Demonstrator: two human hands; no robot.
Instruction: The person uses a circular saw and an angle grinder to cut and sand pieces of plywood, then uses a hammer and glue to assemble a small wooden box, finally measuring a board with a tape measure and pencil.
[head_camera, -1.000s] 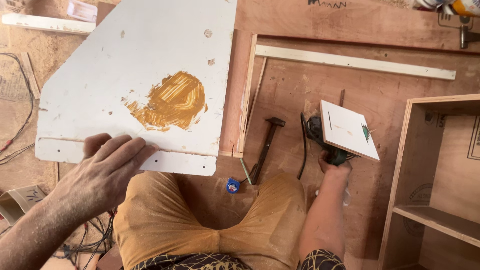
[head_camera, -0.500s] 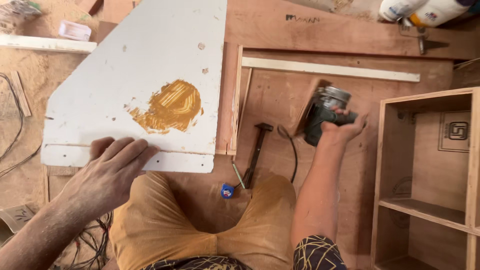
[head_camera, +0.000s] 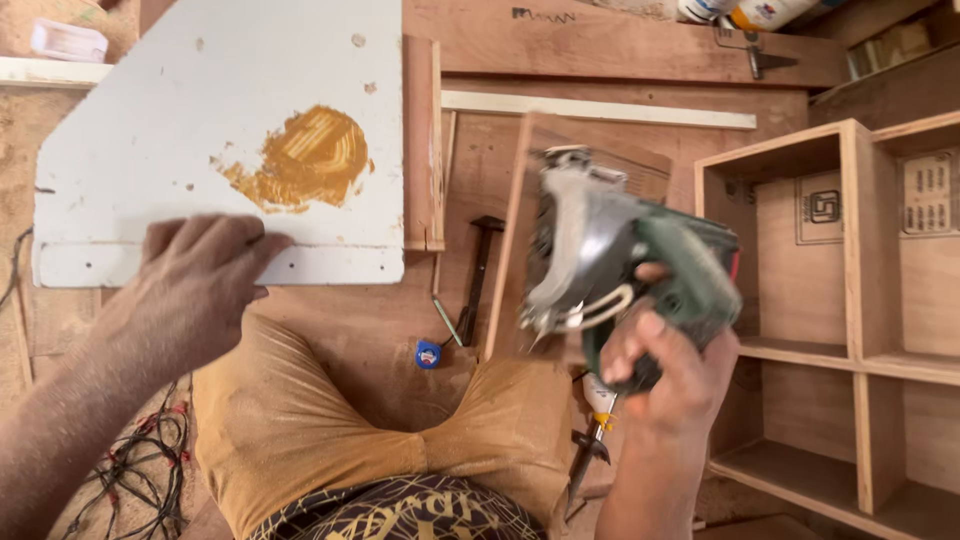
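Fingers of the left hand lie spread and flat, palm down, on the near edge of the large white-painted board with one cut-off corner, pressing on it rather than gripping; the forearm runs in from the lower left. A smear of yellow-brown glue sits on the board's face, well beyond the fingertips.

The right hand is raised above the floor, wrist bent upward, fingers clenched around the handle of a green-and-silver handheld power saw. The saw is blurred, its metal guard turned to the left and its green body to the right, and it hangs in the air over a brown plywood panel that lies on the floor.

Between the board and the panel lies a dark-handled hammer, and close to its lower end a small blue round tape measure. An open wooden cabinet with shelves stands on the right. The person's knees in tan shorts fill the bottom of the view.

A second ago the right hand was down at the floor beside a small white square sheet, just gripping the tool; half a second ago the saw was lifted but farther off, near the cabinet's edge. It now sits much nearer the camera and higher. The left hand has kept its place on the board.
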